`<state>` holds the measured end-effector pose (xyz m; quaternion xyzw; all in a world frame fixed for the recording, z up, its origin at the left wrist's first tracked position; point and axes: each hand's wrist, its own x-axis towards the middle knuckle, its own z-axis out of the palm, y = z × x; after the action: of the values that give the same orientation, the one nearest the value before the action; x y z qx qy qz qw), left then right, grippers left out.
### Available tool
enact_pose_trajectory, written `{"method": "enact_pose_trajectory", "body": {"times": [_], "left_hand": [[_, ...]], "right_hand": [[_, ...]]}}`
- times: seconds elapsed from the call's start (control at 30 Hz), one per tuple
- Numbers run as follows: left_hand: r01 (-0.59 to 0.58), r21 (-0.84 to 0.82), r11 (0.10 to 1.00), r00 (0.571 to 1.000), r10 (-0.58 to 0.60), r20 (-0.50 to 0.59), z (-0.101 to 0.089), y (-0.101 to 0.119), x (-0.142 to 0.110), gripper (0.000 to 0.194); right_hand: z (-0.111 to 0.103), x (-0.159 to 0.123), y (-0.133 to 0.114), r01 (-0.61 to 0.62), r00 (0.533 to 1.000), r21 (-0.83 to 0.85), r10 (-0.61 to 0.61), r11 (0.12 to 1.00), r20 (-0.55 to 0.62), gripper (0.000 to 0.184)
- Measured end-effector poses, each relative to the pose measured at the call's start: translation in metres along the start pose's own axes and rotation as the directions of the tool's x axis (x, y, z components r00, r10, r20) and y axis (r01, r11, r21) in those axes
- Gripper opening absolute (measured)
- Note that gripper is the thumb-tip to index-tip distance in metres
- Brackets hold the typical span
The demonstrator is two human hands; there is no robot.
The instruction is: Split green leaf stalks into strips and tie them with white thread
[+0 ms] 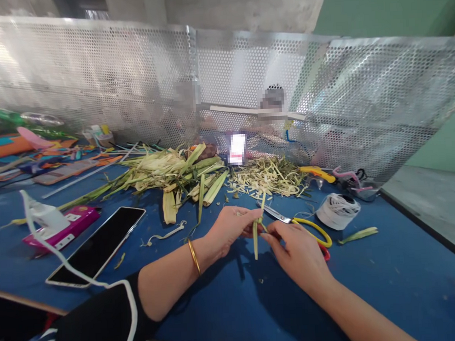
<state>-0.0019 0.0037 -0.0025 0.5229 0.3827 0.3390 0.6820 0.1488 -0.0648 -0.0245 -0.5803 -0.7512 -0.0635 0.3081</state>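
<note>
Pale green strips of leaf [255, 243], crossed or folded over each other, are held up above the blue table. My left hand [232, 228] pinches them from the left, its thumb pressed near the crossing; a gold bangle [194, 257] circles that wrist. From the right, my right hand [295, 246] has thumb and fingertips closed on the end of a thin strip. Just behind my right hand lie scissors [310, 228] with yellow and red handles, partly covered by it. A spool of white string [338, 211] stands to their right.
Behind the hands lie a heap of husk-like leaves [162, 169] and a pile of trimmings [268, 177]. On the left are a phone [97, 246], a magenta power strip [76, 227] and a white cable [129, 298]. A perforated metal screen [139, 83] borders the table's back.
</note>
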Motion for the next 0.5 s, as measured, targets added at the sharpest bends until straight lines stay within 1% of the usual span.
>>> {"method": "enact_pose_trajectory", "body": {"times": [0.1, 0.2, 0.23, 0.27, 0.3, 0.33, 0.37, 0.4, 0.43, 0.47, 0.5], "left_hand": [[-0.022, 0.055, 0.998, 0.999, 0.024, -0.033, 0.002, -0.005, 0.001, 0.010], [-0.044, 0.042, 0.998, 0.998, 0.046, -0.050, 0.004, -0.010, 0.002, 0.006], [-0.043, 0.032, 0.999, 0.998, 0.045, -0.048, 0.004, -0.010, 0.002, 0.006], [-0.041, 0.024, 0.999, 0.998, 0.042, -0.047, 0.004, -0.010, 0.002, 0.007], [-0.036, 0.019, 0.999, 0.998, 0.037, -0.046, 0.004, -0.008, 0.001, 0.009], [-0.029, 0.017, 0.999, 0.999, 0.030, -0.044, 0.004, -0.007, 0.000, 0.012], [-0.019, 0.018, 1.000, 0.999, 0.019, -0.035, 0.004, -0.005, -0.001, 0.014], [-0.002, 0.022, 1.000, 1.000, 0.003, -0.019, 0.004, -0.003, -0.002, 0.017], [0.021, 0.028, 0.999, 1.000, -0.021, 0.002, 0.003, -0.002, -0.004, 0.019], [0.049, 0.038, 0.998, 0.998, -0.050, 0.028, 0.003, -0.001, -0.005, 0.021], [0.079, 0.050, 0.996, 0.995, -0.082, 0.058, 0.004, -0.001, -0.006, 0.023]], "right_hand": [[0.002, 0.001, 0.000, 0.018, 0.999, 0.035, -0.020, 0.999, 0.037, 0.022], [-0.001, 0.003, -0.002, 0.080, 0.992, 0.169, -0.095, 0.982, 0.084, 0.024], [-0.002, 0.004, -0.002, 0.080, 0.990, 0.224, -0.103, 0.971, 0.097, 0.024], [-0.002, 0.004, -0.002, 0.047, 0.990, 0.284, -0.082, 0.958, 0.113, 0.025], [-0.002, 0.005, -0.001, -0.023, 0.990, 0.351, -0.028, 0.936, 0.140, 0.028], [-0.002, 0.006, 0.000, -0.125, 0.984, 0.425, 0.056, 0.897, 0.171, 0.031], [-0.001, 0.007, 0.002, -0.241, 0.966, 0.504, 0.156, 0.829, 0.205, 0.034], [0.000, 0.008, 0.003, -0.348, 0.937, 0.583, 0.256, 0.734, 0.237, 0.035], [0.001, 0.010, 0.004, -0.426, 0.903, 0.657, 0.343, 0.622, 0.260, 0.034], [0.001, 0.011, 0.005, -0.468, 0.869, 0.722, 0.412, 0.509, 0.273, 0.033], [0.001, 0.013, 0.006, -0.484, 0.842, 0.773, 0.458, 0.410, 0.284, 0.033]]}}
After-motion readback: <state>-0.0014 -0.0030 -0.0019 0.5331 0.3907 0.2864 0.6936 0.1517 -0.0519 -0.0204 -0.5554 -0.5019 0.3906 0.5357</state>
